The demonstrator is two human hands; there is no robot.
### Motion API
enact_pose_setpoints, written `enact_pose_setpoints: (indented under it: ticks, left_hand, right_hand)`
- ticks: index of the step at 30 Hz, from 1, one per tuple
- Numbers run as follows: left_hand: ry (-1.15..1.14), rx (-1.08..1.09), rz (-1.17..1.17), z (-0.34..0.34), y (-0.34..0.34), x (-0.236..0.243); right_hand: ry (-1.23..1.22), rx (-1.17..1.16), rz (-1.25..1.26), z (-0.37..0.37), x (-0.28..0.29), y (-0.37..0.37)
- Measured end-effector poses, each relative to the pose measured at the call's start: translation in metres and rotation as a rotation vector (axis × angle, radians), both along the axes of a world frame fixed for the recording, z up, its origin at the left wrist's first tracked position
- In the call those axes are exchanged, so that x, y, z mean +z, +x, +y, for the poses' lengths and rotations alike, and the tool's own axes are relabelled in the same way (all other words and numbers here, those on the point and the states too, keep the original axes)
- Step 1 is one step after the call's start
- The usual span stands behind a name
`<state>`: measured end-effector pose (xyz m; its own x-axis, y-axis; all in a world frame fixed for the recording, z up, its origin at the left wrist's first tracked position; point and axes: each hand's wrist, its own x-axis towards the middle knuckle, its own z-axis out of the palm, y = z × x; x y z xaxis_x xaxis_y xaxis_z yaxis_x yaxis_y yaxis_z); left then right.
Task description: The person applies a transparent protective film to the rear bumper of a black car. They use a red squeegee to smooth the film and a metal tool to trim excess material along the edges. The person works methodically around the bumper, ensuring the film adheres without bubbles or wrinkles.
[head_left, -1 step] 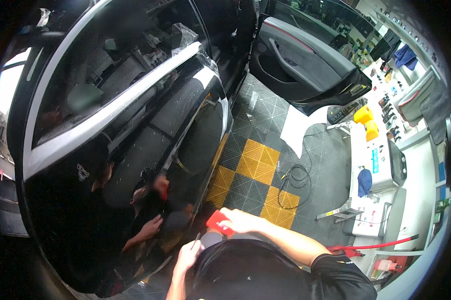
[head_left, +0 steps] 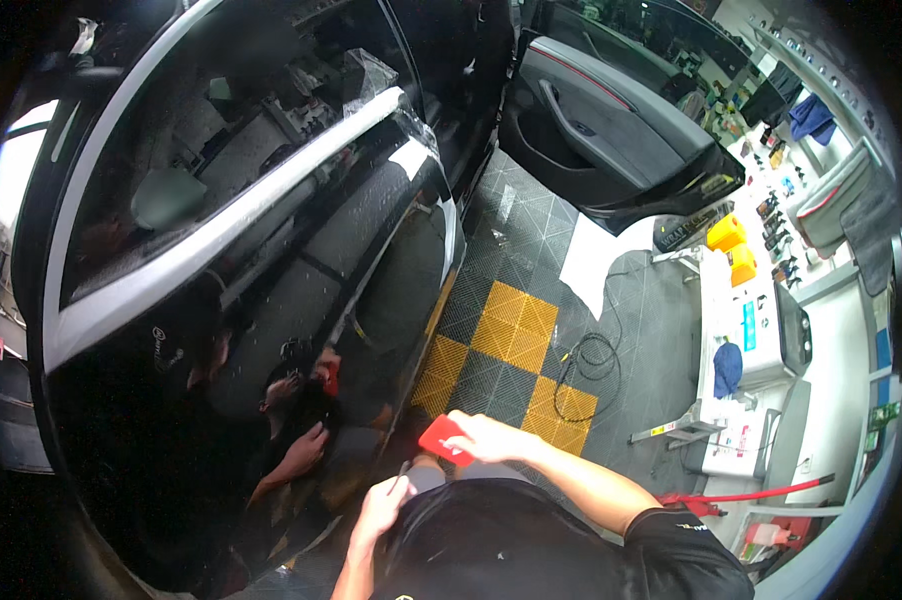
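My right hand (head_left: pixel 471 435) grips a flat red squeegee-like card (head_left: pixel 441 432) in front of my torso. My left hand (head_left: pixel 384 500), lower and to the left, is closed on a thin dark tool (head_left: pixel 404 470), too small to make out exactly. Close on my left stands a glossy black car door (head_left: pixel 161 440), with water drops, my reflection, a white strip (head_left: pixel 231 210) along the window's lower edge and a crumpled clear film (head_left: pixel 366 70) at that strip's upper end. Neither hand touches the door.
An open rear door (head_left: pixel 601 130) is ahead. White sheeting (head_left: pixel 586 265) and a coiled cable (head_left: pixel 596 360) lie on the tiled floor (head_left: pixel 506 330). At right are a bench (head_left: pixel 716 300) with yellow containers (head_left: pixel 731 235), bottles and a blue cloth (head_left: pixel 726 370), and a red jack (head_left: pixel 691 500).
My right hand and the red card have shifted very slightly up, and the view has shifted a little. Both hands keep their hold.
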<state>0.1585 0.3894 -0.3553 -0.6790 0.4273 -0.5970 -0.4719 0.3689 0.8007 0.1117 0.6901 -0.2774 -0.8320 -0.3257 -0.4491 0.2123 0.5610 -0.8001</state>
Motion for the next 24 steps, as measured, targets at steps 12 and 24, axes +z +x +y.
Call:
enact_pose_setpoints:
  ticks: [12, 24]
  left_hand:
    - [0.109, -0.189, -0.099, 0.153, -0.133, 0.065]
    - [-0.096, 0.216, -0.089, 0.308, -0.237, 0.077]
  right_hand:
    - [-0.265, -0.342, -0.078, 0.13, 0.035, -0.095]
    - [-0.361, -0.095, -0.063, 0.347, -0.007, -0.268]
